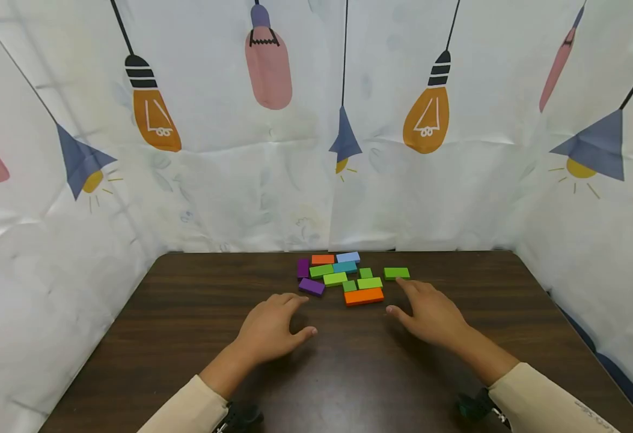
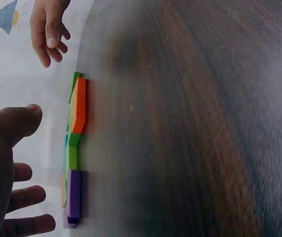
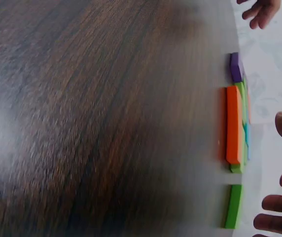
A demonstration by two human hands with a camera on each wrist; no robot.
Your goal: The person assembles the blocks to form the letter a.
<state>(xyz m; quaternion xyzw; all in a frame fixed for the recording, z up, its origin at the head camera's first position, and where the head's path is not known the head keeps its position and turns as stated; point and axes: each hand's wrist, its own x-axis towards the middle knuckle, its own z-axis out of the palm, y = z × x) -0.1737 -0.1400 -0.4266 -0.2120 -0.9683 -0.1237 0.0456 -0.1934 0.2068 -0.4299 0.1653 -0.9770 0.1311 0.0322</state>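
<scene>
Several coloured blocks lie in a loose cluster on the dark wooden table (image 1: 197, 325). At the cluster's front is a long orange block (image 1: 363, 296), with a purple block (image 1: 312, 287) to its left. A green block (image 1: 397, 273) lies apart on the right. My left hand (image 1: 273, 328) hovers to the front left of the cluster, thumb apart from the fingers, holding nothing. My right hand (image 1: 432, 313) is over the table on the right, its fingertips near the separate green block; whether they touch it is unclear in the head view. In the right wrist view they look apart.
Behind the blocks, the table's back edge meets a white curtain (image 1: 213, 198) printed with lamps and bulbs. The curtain also hangs at both sides. A teal block (image 1: 345, 267), a light blue block (image 1: 348, 257) and a red-orange block (image 1: 323, 259) sit at the cluster's back.
</scene>
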